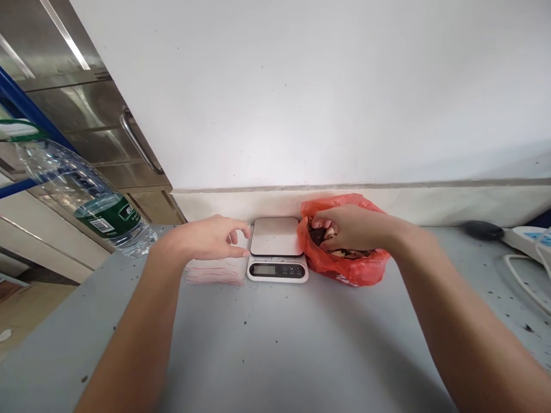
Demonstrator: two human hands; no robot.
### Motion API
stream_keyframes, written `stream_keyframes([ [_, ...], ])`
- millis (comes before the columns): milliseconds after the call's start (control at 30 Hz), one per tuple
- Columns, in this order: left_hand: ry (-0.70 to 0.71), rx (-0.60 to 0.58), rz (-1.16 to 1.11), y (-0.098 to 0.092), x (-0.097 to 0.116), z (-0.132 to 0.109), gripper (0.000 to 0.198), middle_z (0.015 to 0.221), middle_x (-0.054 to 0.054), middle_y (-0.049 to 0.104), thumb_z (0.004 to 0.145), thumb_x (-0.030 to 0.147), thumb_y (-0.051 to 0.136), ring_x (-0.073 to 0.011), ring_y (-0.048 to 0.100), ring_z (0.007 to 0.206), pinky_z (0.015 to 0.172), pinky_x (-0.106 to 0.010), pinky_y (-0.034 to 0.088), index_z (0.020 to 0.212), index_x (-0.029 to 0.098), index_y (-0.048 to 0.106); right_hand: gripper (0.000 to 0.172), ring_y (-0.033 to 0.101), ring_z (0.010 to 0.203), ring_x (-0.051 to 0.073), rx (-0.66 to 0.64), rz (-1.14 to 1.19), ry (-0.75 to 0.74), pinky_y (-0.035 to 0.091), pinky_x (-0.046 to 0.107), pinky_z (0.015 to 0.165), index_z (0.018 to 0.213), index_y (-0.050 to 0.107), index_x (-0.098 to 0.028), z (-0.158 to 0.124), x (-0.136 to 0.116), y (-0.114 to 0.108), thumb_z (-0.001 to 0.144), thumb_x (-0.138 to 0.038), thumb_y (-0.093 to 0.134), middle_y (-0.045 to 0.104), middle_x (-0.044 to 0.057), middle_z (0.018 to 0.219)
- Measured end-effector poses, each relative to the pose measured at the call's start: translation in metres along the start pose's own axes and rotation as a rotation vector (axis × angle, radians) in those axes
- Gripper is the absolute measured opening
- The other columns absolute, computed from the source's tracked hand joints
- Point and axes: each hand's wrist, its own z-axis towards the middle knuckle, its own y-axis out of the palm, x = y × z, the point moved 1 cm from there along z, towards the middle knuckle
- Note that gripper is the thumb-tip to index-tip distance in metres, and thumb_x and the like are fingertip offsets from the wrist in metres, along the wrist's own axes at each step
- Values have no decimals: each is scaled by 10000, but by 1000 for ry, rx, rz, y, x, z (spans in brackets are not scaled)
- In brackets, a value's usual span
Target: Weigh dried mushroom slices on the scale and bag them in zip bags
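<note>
My left hand [215, 238] hovers over a stack of clear plastic zip bags [215, 274] with red lines. Its fingers are curved, thumb and forefinger apart with nothing between them, close to the left edge of a white digital kitchen scale [278, 268]. Nothing lies on the scale's metal plate; the reading is too faint to make out. My right hand [344, 226] reaches into an open red plastic bag [357, 272] right of the scale. Thumb and fingers close around some dark and pale dried pieces [331, 232], perhaps sliced mushroom. Part of the grip is hidden.
A large water bottle [94, 195] with a green label stands at left near the table [258, 355] edge. Behind rises a white wall [301, 103]. At right are a black object [482, 230], a white power strip [531, 235] and its cable. Dark crumbs dot the table.
</note>
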Motion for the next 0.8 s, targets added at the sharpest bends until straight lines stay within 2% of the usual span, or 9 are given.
stream_keyframes([
  [100, -73, -22, -30, 1, -3, 2, 528, 1357, -7, 704, 907, 596, 503, -278, 699, 1112, 863, -338, 546, 1374, 376, 616, 263, 540, 623, 173, 28, -56, 28, 358, 299, 522, 901, 635, -297, 4, 5, 2, 704, -126, 672, 585, -18, 718],
  [200, -84, -16, -30, 0, 1, 2, 531, 1379, 6, 694, 916, 584, 484, -281, 693, 1129, 883, -349, 540, 1398, 394, 598, 394, 655, 802, 237, 73, -135, 65, 452, 315, 585, 1086, 660, -318, 6, 7, 1, 725, -167, 710, 692, 22, 928],
  [367, -75, -30, -21, 0, 5, 1, 490, 1361, 17, 700, 907, 562, 487, -274, 695, 1111, 860, -351, 542, 1347, 392, 618, 376, 664, 917, 261, 139, -132, 103, 460, 324, 638, 1149, 643, -291, 5, 6, 0, 788, -215, 715, 715, 46, 1015],
  [433, -65, -37, -14, 0, 3, 3, 466, 1346, 12, 707, 891, 552, 500, -277, 699, 1093, 844, -352, 542, 1300, 378, 640, 300, 654, 887, 258, 145, -109, 155, 457, 328, 638, 1095, 638, -273, 3, 7, 0, 807, -222, 704, 707, 50, 972],
  [533, -68, -42, -5, 2, -2, 6, 456, 1346, 7, 708, 880, 566, 508, -281, 694, 1099, 859, -360, 541, 1265, 370, 654, 142, 627, 816, 242, 125, -111, 192, 436, 320, 611, 871, 598, -259, 4, 9, 2, 800, -192, 703, 669, 43, 866],
  [600, -76, -42, -2, 3, -3, 8, 473, 1360, 2, 703, 890, 582, 498, -285, 689, 1113, 880, -370, 540, 1291, 378, 645, 181, 614, 793, 240, 130, -126, 197, 418, 320, 600, 758, 539, -254, 6, 12, 2, 791, -157, 688, 636, 41, 799],
  [700, -76, -40, -15, 4, -3, 9, 522, 1392, -12, 688, 904, 587, 490, -289, 684, 1133, 913, -376, 536, 1373, 391, 608, 173, 627, 794, 260, 156, -140, 201, 426, 335, 602, 749, 526, -261, 9, 15, 3, 798, -169, 664, 617, 45, 759],
  [800, -77, -41, -31, 5, -3, 8, 556, 1439, -10, 661, 898, 578, 508, -296, 671, 1171, 939, -380, 530, 1423, 409, 575, 118, 655, 814, 279, 156, -131, 176, 463, 353, 610, 794, 569, -273, 9, 14, 5, 785, -208, 667, 658, 53, 801],
])
